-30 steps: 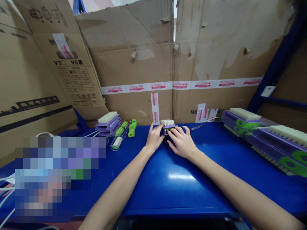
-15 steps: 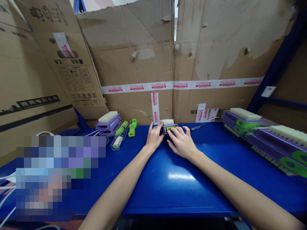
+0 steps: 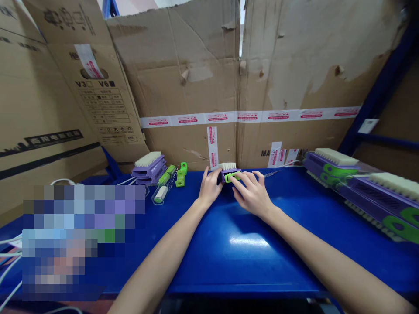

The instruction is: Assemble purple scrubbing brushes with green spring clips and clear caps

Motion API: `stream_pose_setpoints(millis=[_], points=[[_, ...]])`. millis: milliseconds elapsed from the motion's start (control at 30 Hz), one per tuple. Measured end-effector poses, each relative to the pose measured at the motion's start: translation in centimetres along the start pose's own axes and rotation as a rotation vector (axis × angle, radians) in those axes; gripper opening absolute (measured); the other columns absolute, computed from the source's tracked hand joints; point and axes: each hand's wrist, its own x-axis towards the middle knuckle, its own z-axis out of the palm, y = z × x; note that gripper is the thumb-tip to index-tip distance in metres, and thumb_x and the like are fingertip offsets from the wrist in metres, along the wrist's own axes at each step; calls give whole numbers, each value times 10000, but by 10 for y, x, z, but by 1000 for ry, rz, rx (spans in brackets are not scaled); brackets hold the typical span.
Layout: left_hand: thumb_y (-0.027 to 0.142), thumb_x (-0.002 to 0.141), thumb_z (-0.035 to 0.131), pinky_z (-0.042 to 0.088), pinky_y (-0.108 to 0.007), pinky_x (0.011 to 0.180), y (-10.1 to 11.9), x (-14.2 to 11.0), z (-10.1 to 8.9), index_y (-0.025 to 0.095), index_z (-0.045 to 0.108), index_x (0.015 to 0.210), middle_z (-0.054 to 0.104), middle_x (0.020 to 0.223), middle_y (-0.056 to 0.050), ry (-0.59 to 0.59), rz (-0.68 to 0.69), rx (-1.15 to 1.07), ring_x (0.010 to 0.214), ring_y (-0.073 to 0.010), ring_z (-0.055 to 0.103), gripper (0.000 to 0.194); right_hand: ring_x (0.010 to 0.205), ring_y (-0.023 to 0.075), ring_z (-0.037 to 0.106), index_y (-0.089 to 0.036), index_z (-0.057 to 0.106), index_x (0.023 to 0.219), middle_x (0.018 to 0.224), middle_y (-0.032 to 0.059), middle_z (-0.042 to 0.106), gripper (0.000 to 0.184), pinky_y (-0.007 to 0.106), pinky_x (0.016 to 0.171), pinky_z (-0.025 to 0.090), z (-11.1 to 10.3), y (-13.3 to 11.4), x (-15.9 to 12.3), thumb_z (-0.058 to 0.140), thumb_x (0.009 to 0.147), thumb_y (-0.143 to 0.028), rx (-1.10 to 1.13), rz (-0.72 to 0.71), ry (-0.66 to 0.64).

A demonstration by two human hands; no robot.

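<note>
purple brush body [image 3: 229, 171] sits at the desk's [image 3: 209, 253] back in the left hand's [image 3: 211, 187] grasp, while the right hand [image 3: 253, 194] holds a green piece [image 3: 236, 175] seemingly not yet flush; loose green parts [image 3: 180, 179] lie unfitted.

Blue tabletop [image 3: 209, 261], glossy, glare [image 3: 248, 240] — taped cardboard wall [image 3: 196, 93] behind — blue post [image 3: 382, 87] right.

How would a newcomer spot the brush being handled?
Find the taped cardboard wall behind the blue table. Midway along its far edge is a purple brush with pale bristles. Unlike the purple stack at left and green-trimmed row at right, it sits between left hand and right hand.
</note>
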Motion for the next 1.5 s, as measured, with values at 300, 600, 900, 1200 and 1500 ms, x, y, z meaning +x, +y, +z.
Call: stream_pose_setpoints(millis=[300, 600, 900, 1200, 1500], points=[[106, 761, 563, 271, -473, 1094, 0, -2, 1, 143, 508, 1120, 643, 1118, -108, -8, 82, -7, 1026, -207, 613, 365, 1014, 197, 511, -194, 595, 1111, 1088, 66, 654, 267, 414, 967, 207, 6, 11, -3, 465, 880, -162, -16, -57, 11], [156, 763, 602, 285, -477, 1086, -3, -1, 2, 134, 516, 1113, 654, 1095, -110, 9, 39, -7, 978, -209, 632, 361, 924, 187, 505, -183, 636, 1024, 974, 65, 667, 229, 405, 945, 232, 4, 10, -1, 473, 866, -155, -37, -89, 23], [126, 752, 596, 285, -468, 1092, -2, -1, 1, 145, 519, 1108, 652, 1101, -96, 1, 46, 10, 980, -199, 628, 364, 925, 197, 497, -165, 639, 981, 944, 77, 650, 201, 423, 945, 247, 3, 7, 0, 488, 850, -183, -24, -112, 4], [125, 744, 608, 309, -458, 1081, -3, 0, 1, 142, 516, 1114, 657, 1090, -107, -3, 41, -26, 999, -206, 624, 382, 1036, 221, 495, -155, 635, 1025, 1041, 84, 651, 235, 460, 986, 212, 1, 7, 1, 484, 844, -158, -52, -180, -22], [152, 760, 608, 314, -458, 1080, -1, 1, -1, 161, 518, 1120, 665, 1072, -95, -6, 14, -29, 1023, -208, 615, 372, 1095, 247, 472, -142, 617, 1091, 1106, 107, 626, 291, 484, 1008, 176, -2, 4, 4, 455, 852, -180, -60, -146, -73]])
